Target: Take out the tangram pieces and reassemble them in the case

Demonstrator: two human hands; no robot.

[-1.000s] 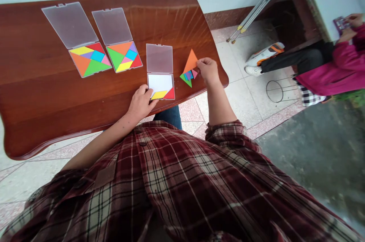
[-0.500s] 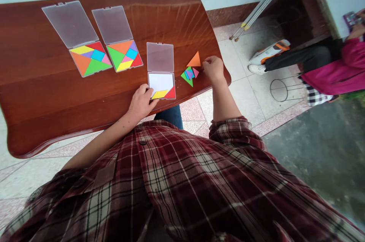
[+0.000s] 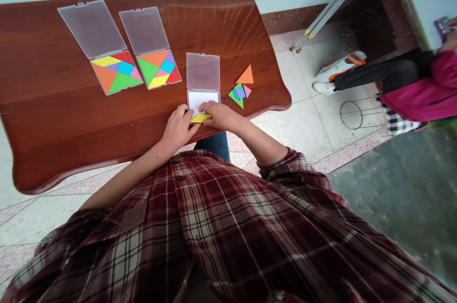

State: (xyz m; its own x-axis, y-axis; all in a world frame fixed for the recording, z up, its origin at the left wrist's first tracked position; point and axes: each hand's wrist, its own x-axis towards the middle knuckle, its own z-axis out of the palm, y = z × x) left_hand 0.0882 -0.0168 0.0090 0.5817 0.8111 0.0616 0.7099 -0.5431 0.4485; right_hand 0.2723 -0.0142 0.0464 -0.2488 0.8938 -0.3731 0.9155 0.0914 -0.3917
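Note:
The near plastic tangram case (image 3: 203, 72) lies with its lid folded back on the table. My left hand (image 3: 177, 126) grips the case's lower left corner, thumb along the near edge. Over the lower right of the tray is my right hand (image 3: 218, 116), its fingers bent together on the white base (image 3: 195, 99). A hint of purple shows by its fingertips, too small to name. A yellow parallelogram (image 3: 198, 118) lies between both hands; the red triangle's corner is covered. Right of the case sit an orange triangle (image 3: 246, 75), a pink triangle (image 3: 247, 91) and overlapping pieces around a green triangle (image 3: 235, 98).
Two filled tangram cases (image 3: 123, 85) (image 3: 150, 70) lie open on the left of the brown wooden table (image 3: 89, 136). Crutches (image 3: 321, 15) lean on the wall beyond the table. A seated person (image 3: 410, 79) in pink is at the right, near a wire ring stand (image 3: 351, 115).
My right hand has moved left from beside the loose pieces to the near case, covering its red corner. My left hand stays on the case.

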